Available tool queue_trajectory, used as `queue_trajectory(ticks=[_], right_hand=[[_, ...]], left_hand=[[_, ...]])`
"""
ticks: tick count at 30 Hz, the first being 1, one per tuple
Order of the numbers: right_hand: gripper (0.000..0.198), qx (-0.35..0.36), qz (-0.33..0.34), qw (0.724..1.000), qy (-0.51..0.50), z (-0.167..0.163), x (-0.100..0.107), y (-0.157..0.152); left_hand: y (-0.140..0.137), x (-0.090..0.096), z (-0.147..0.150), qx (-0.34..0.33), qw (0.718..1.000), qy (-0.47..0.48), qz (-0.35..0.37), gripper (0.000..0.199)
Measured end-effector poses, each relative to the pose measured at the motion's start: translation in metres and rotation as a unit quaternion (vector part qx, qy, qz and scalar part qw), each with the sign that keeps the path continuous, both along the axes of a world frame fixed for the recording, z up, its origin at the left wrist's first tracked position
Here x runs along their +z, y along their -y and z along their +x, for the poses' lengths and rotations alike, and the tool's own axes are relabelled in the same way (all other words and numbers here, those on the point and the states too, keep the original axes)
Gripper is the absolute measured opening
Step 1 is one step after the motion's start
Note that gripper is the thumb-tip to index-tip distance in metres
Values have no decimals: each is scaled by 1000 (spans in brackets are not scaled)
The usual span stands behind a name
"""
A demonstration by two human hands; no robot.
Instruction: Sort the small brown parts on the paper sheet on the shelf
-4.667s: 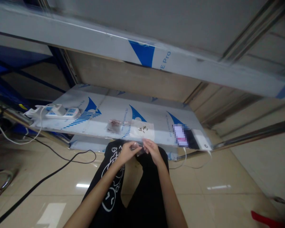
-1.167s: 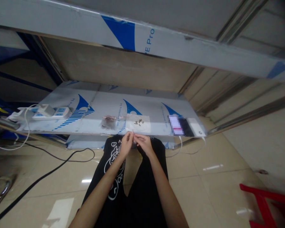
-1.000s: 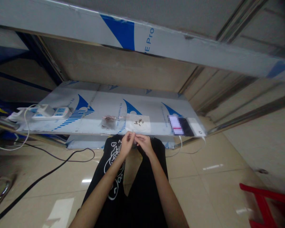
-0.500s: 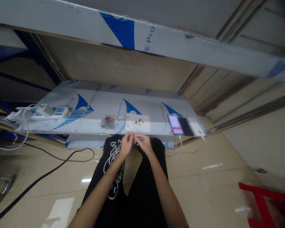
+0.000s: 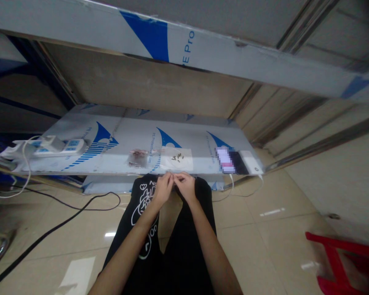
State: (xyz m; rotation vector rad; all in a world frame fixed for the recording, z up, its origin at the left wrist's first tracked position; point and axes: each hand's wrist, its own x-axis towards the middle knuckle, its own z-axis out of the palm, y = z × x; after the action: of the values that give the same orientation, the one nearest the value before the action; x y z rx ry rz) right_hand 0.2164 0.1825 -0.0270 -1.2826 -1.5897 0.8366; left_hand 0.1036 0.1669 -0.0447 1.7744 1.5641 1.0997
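My left hand (image 5: 164, 186) and my right hand (image 5: 185, 185) meet at the front edge of the shelf, above my knees. Both have their fingertips pinched together, almost touching each other. Whatever sits between the fingertips is too small or too hidden to name. Just beyond the hands lies a white sheet (image 5: 187, 163) with several small dark pieces (image 5: 177, 157) on it. To its left, a clear plastic bag (image 5: 137, 159) with brownish contents rests on the shelf.
The shelf (image 5: 110, 157) is covered in blue-printed protective film. A white power strip (image 5: 72, 147) with plugs lies at its left. At the right are a phone (image 5: 226, 159) and a white power bank (image 5: 251, 162) with cables. A red stool (image 5: 338, 258) stands on the floor.
The view has shifted slightly, so the shelf and its things sit a little further left. Both hands remain pinched together at the shelf edge, with only slight finger movement.
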Motion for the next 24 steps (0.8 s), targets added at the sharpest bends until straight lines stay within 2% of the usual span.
queue_trajectory(ticks=[3,10,12,15,18,21,24], right_hand=[[14,-23,11,1000,14,1,-1,-2],[14,-126,19,991,29,7,0,-6],[15,-113,9,993,25,7,0,-6],[15,-39,-25,999,8,5,-3,-4],[27,10,-51,999,5,3,-6,-4],[32,-9,-58,998,-6,5,-7,-7],[33,-32,-82,994,-64,8,-7,-11]], left_hand=[[-1,0,-1,-2,1000,-22,17,22],[2,3,-3,8,997,-74,29,16],[2,4,-3,19,996,-76,31,16],[1,2,-3,19,997,-60,33,16],[1,2,-4,16,998,-40,34,16],[2,5,-5,36,998,-40,32,16],[4,10,-5,75,996,-32,28,14]])
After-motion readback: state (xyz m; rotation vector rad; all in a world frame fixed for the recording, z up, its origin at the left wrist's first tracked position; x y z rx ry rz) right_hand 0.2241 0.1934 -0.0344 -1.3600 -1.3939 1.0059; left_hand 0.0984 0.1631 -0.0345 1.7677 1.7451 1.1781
